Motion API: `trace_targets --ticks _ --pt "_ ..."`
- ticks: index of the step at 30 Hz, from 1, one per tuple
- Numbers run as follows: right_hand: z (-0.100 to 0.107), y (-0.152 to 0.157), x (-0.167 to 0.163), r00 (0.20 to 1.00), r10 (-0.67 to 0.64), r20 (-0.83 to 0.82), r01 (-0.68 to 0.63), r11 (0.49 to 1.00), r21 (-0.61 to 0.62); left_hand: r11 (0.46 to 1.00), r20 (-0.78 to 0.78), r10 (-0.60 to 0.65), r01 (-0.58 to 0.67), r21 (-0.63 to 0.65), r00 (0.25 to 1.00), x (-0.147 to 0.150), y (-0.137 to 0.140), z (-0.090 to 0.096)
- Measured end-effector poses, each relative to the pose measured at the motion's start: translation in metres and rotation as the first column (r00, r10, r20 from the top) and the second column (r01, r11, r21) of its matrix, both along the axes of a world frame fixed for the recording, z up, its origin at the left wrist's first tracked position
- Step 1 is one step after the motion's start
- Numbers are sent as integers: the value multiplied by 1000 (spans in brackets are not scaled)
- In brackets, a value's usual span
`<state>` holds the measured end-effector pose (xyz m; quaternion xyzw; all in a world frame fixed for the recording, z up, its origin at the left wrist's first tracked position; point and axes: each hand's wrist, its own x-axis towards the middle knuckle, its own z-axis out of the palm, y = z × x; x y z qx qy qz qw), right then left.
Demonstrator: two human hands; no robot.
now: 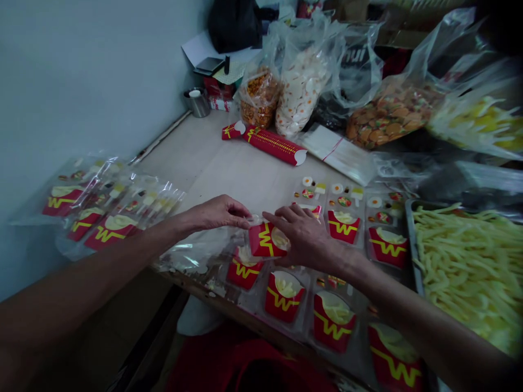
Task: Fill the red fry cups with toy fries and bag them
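My right hand [304, 235] grips a clear plastic blister pack that holds a red toy fries carton [260, 239] with a yellow W, turned on its side. At the top left edge of that pack, my left hand [224, 211] has its thumb and fingers pinched together on clear plastic. Whether this plastic is the pack's edge or a bag's opening I cannot tell. Below my left wrist lies a clear plastic bag [190, 255]. Rows of similar packs, such as one with a red carton [285, 296], lie under and around my right hand.
Bagged packs [110, 204] are piled at the left by the wall. A tray of pale toy fries [469, 272] stands at the right. Nested red cartons [273, 144], flat clear bags [339, 152] and bags of small toy foods [302, 87] lie farther back.
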<state>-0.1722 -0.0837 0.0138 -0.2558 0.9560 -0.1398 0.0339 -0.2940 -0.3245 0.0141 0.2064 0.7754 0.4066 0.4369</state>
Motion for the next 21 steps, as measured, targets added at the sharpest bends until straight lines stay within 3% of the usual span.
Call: trace_targets --ticks 3,5,6,8,10,14,17,21 --pt "1 -11 -2 998 -62 -5 63 996 71 982 -123 -188 189 -4 974 -5 19 5" --pt "1 -18 -4 984 -176 4 176 983 59 986 -400 -162 161 -37 902 -1 32 11" --pt "0 -21 -5 971 -239 11 238 970 55 993 -565 -112 105 -45 818 5 37 14" --pt "-3 -25 -4 941 -338 31 336 939 70 999 -814 -14 -23 -34 580 23 42 15" --pt "-5 -26 2 914 -403 42 398 912 101 997 -906 -9 -68 -42 424 45 41 9" --pt "-6 -17 33 873 -487 3 480 861 165 994 -901 -91 -12 -106 425 70 33 -13" --pt "-5 -9 59 824 -566 19 553 811 191 992 -890 -114 5 -125 442 69 34 -22" --pt "-9 -11 75 750 -656 84 644 753 133 986 -878 -130 -29 -162 461 63 41 -24"
